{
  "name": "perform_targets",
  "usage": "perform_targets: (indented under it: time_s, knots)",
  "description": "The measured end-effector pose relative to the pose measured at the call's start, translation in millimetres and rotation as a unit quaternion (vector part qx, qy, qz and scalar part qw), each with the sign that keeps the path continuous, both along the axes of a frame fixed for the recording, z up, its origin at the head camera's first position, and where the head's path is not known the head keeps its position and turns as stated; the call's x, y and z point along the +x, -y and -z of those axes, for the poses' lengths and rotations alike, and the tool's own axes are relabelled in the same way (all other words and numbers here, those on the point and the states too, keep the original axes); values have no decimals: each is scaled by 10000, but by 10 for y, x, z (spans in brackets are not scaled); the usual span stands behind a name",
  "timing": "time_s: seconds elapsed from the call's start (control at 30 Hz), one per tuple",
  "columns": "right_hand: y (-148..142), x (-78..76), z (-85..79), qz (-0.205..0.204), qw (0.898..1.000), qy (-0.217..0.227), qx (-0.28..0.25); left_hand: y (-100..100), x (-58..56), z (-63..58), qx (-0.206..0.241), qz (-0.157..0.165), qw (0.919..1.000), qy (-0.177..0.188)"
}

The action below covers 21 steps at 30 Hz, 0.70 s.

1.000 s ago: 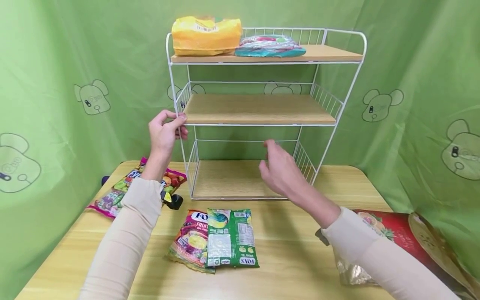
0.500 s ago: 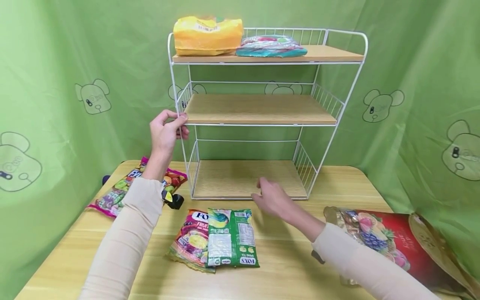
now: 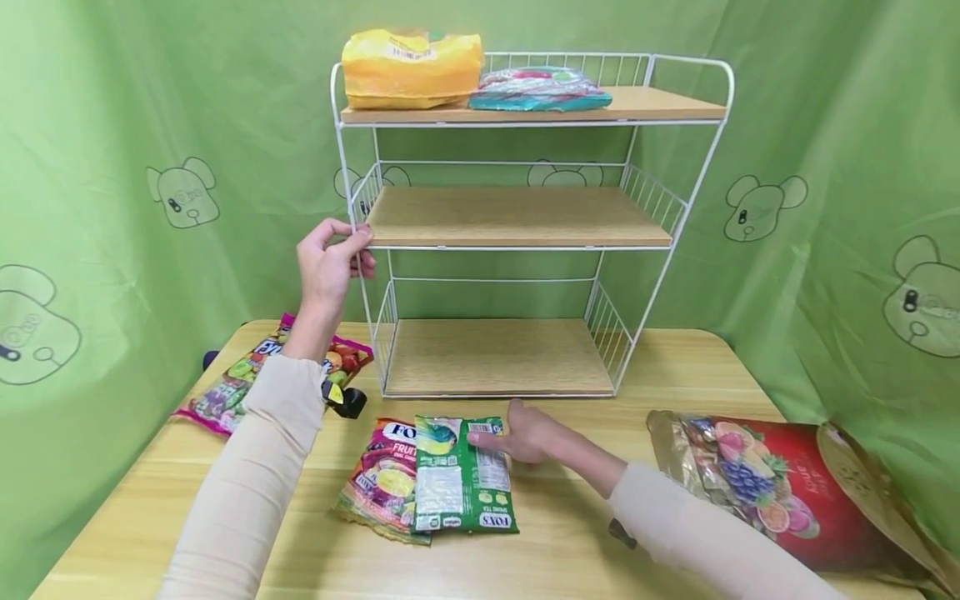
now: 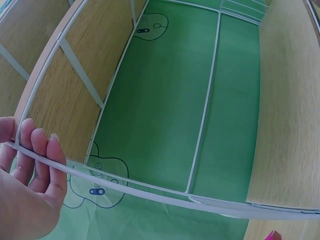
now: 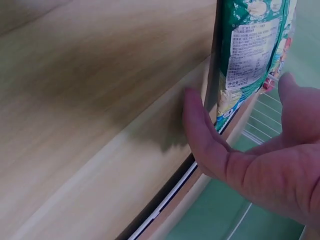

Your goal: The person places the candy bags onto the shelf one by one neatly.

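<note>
Wood table, green curtains behind; green bag sits up front, partly over a purple bag; left hand clamped on the rack; right hand by the green bag, thumb and fingers apart.

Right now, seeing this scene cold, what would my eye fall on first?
Probably the tall white wire rack in the middle, with a bright yellow bag at the left of its top shelf and the left hand gripping its left side midway up. Next, the green packet in front, overlapping a purple one, with the right hand at its upper right corner. A big red-and-gold bag lies at the far right.
</note>
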State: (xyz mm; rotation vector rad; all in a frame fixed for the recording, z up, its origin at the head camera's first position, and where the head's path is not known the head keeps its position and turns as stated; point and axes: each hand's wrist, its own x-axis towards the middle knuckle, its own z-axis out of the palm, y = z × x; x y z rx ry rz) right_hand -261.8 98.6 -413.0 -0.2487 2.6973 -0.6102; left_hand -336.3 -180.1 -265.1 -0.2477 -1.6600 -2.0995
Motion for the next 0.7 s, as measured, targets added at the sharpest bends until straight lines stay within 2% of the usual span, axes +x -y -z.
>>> perform_targets:
  time_s: [0.17, 0.4, 0.7]
  knots:
    - [30, 20, 18, 103, 9989, 441, -97, 2, 4, 3, -45, -28, 10000, 10]
    - [58, 19, 67, 61, 9981, 590, -151, -10, -2, 11, 7, 17, 10000, 36]
    - [67, 22, 61, 397, 9906, 972, -877, -4, -7, 7, 87, 29, 10000, 4]
